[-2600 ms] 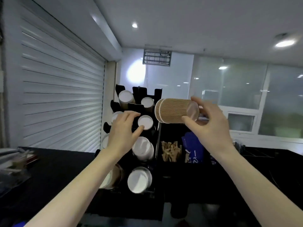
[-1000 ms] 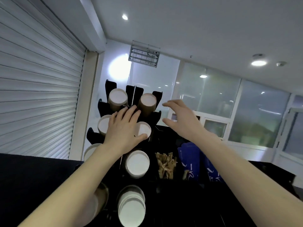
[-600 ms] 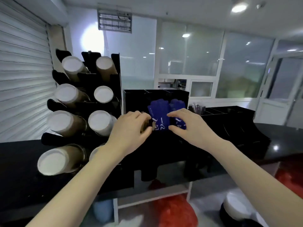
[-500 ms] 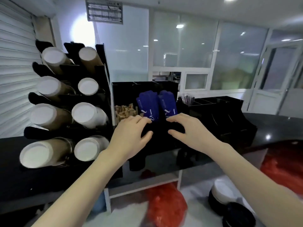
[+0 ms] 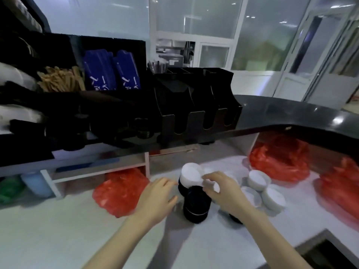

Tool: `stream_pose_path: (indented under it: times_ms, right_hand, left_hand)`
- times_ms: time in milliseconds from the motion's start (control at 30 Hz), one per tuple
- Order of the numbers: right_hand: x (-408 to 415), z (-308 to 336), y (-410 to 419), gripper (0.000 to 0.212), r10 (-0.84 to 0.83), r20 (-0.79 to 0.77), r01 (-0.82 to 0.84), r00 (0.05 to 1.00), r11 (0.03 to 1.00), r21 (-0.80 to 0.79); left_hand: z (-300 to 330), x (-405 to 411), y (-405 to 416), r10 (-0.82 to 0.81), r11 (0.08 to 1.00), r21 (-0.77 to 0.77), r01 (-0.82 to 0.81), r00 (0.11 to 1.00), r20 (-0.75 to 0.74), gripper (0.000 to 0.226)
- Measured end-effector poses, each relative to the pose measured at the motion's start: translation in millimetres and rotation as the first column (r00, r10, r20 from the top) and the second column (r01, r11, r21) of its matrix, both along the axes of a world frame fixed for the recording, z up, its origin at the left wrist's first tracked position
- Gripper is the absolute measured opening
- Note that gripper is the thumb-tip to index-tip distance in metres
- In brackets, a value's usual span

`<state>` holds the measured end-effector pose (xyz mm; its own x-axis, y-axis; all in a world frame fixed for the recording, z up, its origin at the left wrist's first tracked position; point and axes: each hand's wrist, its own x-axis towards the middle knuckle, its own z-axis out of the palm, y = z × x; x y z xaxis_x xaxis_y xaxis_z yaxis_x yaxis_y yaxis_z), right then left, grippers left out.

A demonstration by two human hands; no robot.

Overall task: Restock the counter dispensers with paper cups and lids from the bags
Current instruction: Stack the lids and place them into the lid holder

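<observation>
A: What fills the view, biggest first?

B: The black bench sweeps across the middle. On it stands a black dispenser with curved open slots, and left of that a black caddy holding blue packets and brown sticks.

A: And below?

B: A pale floor. Red bags lie on it: one under the bench's right end, another further right, and one by the white shelf under the bench.

A: Where are the lids?

B: On the floor between the red bags. A black stack stands nearest, a white stack sits on a dark one just behind it, and more white lids lie to the right.

A: The hands?

B: Both reach down over the stacks. The left hand is just left of the black stack, fingers loosely spread, holding nothing. The right hand has fingers curled around something white beside the white stack; it's too blurred to name, likely a lid.
</observation>
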<state>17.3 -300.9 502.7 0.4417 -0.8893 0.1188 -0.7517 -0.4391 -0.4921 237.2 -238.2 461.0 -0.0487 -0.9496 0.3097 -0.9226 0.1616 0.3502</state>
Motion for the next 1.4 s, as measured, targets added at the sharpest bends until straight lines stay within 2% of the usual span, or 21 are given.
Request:
stream_pose_path:
  times_ms: [133,233,367,533,733,933,1067,1167,1400]
  right_hand:
    - [-37,-43,2,0.045,-0.049,0.077,0.041,0.996,0.994,0.098]
    - [-42,-70,-2,0.054,-0.037,0.114,0.016,0.993,0.983,0.183]
    - [-36,-97,-5,0.053,-0.020,0.133,-0.009,0.991,0.976,0.215]
    - [-27,-112,-2,0.051,-0.081,0.236,0.025,0.968,0.973,0.229]
    - [-25,-120,-4,0.069,-0.255,0.458,0.086,0.851,0.930,0.358]
    - [-21,-130,-1,0.076,-0.270,0.443,0.105,0.855,0.926,0.363]
    - [-17,-129,1,0.072,-0.302,0.432,0.158,0.850,0.928,0.338]
    - [-17,-127,1,0.071,-0.294,0.428,0.158,0.855,0.932,0.325]
    - [-22,-116,-5,0.064,-0.271,0.468,0.134,0.841,0.943,0.305]
  left_hand:
    - [-40,-39,-2,0.058,0.985,0.171,-0.033,0.988,-0.146,0.045]
    - [-54,-57,-10,0.091,0.973,0.228,-0.030,0.960,-0.264,0.053]
    - [-69,-69,-24,0.114,0.963,0.268,-0.036,0.952,-0.284,0.048]
    - [-80,-71,-27,0.116,0.973,0.229,-0.041,0.939,-0.323,0.029]
    - [-85,-65,-26,0.110,0.982,0.187,-0.028,0.889,-0.444,0.015]
    - [-94,-63,-27,0.100,0.990,0.142,-0.016,0.790,-0.605,0.026]
    - [-102,-61,-29,0.040,0.996,0.089,0.016,0.805,-0.592,0.029]
    - [-107,-61,-29,0.029,0.997,0.076,0.021,0.799,-0.600,0.021]
    - [-102,-55,-30,0.040,0.991,0.129,0.047,0.797,-0.603,0.040]
